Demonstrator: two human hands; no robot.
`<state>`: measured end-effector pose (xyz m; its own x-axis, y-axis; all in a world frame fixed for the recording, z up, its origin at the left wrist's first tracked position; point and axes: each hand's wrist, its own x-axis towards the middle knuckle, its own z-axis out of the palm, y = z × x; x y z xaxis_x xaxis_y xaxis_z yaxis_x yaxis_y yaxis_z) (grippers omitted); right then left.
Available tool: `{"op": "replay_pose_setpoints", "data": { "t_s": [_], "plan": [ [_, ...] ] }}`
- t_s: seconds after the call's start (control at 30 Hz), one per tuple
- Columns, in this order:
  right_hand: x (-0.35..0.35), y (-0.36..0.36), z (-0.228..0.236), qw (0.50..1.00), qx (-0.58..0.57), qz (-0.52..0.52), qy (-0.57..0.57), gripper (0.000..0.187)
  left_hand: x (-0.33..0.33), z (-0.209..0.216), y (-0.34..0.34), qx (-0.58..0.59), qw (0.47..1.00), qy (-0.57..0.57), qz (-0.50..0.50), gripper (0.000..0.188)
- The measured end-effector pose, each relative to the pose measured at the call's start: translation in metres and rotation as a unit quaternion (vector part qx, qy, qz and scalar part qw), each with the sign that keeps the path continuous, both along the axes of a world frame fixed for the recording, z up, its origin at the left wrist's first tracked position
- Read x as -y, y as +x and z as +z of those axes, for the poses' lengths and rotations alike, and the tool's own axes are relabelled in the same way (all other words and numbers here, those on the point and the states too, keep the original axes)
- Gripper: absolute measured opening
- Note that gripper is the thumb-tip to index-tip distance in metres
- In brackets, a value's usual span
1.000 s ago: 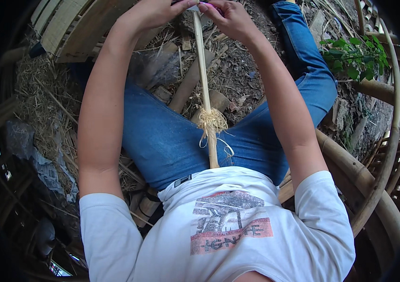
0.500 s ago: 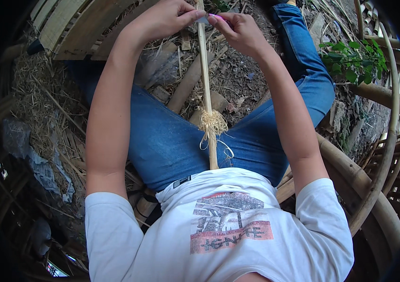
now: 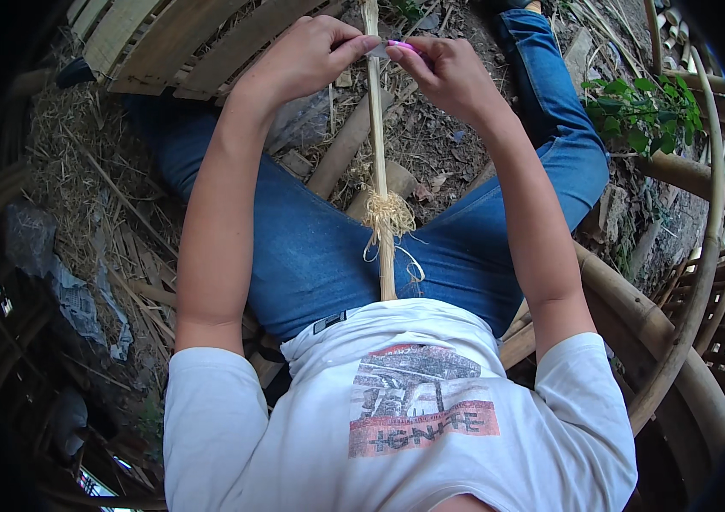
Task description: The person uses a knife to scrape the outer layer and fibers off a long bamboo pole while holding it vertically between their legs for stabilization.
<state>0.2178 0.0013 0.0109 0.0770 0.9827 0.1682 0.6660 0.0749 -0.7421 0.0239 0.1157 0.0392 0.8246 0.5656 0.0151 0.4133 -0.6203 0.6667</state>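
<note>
A long pale wooden stick [image 3: 378,136] runs from my waist straight out between my legs. Across its far part lies a small knife [image 3: 403,45] with a pink handle and a short metal blade. My right hand [image 3: 448,75] is closed around the handle. On the other side of the stick, my left hand [image 3: 307,58] pinches the blade end between thumb and fingers. The blade appears to touch the stick's upper face. Curled shavings [image 3: 388,213] are bunched around the stick near my lap, with a few thin strips hanging down.
A slatted wooden panel [image 3: 153,47] stands at the far left. Cut bamboo pieces [image 3: 350,145] and straw litter the ground between my legs. Curved bamboo poles [image 3: 661,320] pass on the right, below a leafy green plant [image 3: 648,111]. Crumpled plastic [image 3: 30,239] lies at the left.
Both hands have come slightly nearer to me along the stick with the knife. They keep the same grip. The bunch of shavings stays about where it was.
</note>
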Motion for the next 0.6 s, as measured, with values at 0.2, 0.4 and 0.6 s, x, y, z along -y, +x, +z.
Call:
{"op": "replay_pose_setpoints", "data": {
  "t_s": [0.2, 0.4, 0.6],
  "plan": [
    [0.029, -0.012, 0.010, 0.996, -0.027, 0.035, -0.076, 0.034, 0.026, 0.004, -0.014, -0.030, 0.994, -0.108, -0.008, 0.033],
    [0.077, -0.026, 0.015, 0.987, -0.060, 0.044, -0.143, 0.031, 0.071, 0.015, -0.031, -0.026, 0.994, -0.102, -0.015, 0.042],
    [0.119, -0.009, 0.012, 0.983, -0.127, -0.020, -0.127, 0.038, 0.066, -0.032, -0.040, 0.230, 0.929, -0.238, 0.164, 0.052]
  ]
}}
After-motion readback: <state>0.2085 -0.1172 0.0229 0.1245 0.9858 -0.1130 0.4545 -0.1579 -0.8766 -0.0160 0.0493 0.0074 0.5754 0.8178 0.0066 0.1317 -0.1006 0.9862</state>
